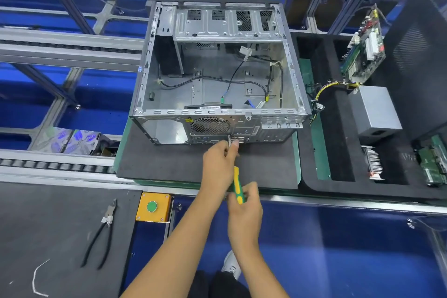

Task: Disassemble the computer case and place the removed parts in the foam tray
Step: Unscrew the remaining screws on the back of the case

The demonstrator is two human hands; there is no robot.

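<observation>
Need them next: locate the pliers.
The pliers lie on the dark mat at lower left, left of the orange button box.

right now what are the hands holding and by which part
Both hold one screwdriver: the right hand grips its green-and-yellow handle, the left hand pinches the metal shaft near the tip, at the computer case rear panel.
</observation>
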